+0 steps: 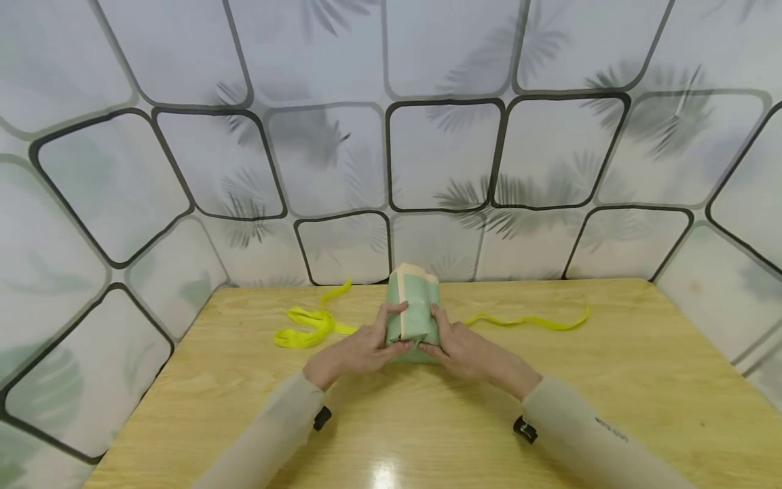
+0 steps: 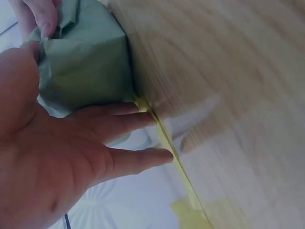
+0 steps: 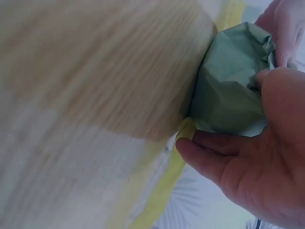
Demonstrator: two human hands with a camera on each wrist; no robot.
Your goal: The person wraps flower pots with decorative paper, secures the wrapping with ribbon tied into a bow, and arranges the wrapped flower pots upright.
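Observation:
A package wrapped in pale green paper (image 1: 418, 309) with cream edges rests near the table's far side. My left hand (image 1: 365, 345) holds its left side, index finger over the top and thumb at the folded near end. From the right, my right hand (image 1: 461, 345) grips it the same way, thumb also at that fold. In the left wrist view the lower fingers (image 2: 128, 121) reach along the green wrapping (image 2: 86, 71) near the tabletop. A yellow ribbon (image 3: 162, 186) runs under the package, by my right fingertips in the right wrist view.
Loose yellow ribbon lies looped (image 1: 305, 329) left of the package, and a wavy tail (image 1: 537, 320) extends to the right. The wooden table (image 1: 391, 421) meets a patterned fabric wall (image 1: 446, 156) at the back and sides.

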